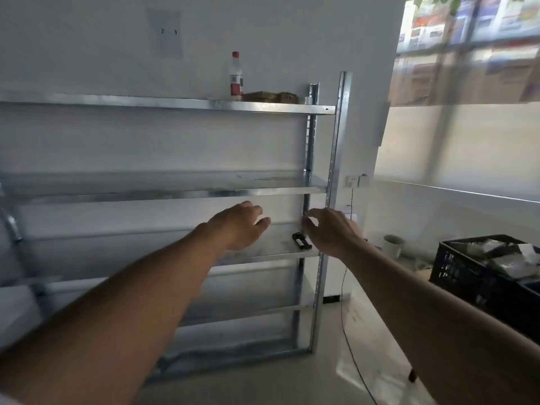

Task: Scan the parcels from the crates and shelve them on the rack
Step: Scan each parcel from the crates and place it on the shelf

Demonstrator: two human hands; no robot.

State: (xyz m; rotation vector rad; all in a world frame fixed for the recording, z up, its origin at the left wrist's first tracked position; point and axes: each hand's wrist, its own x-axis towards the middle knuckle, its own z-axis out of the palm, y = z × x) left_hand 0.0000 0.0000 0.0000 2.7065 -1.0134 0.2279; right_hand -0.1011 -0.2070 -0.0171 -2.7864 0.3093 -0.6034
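Both your grips empty: left hand [239, 226] open, right hand [330, 229] fingers loosely curled over black scanner [301, 240] on rack [175, 194] shelf. Parcels [502, 255] sit in crate [467, 276], well right of right grip. Risk: hasty reach knocks scanner off shelf edge.

Both bare arms reach forward, nearly straight. The left hand [238, 226] is palm-down, fingers loosely spread and slightly curled, holding nothing. The right hand [330, 230] is beside it, apart, fingers bent with thumb near the fingertips, empty too.
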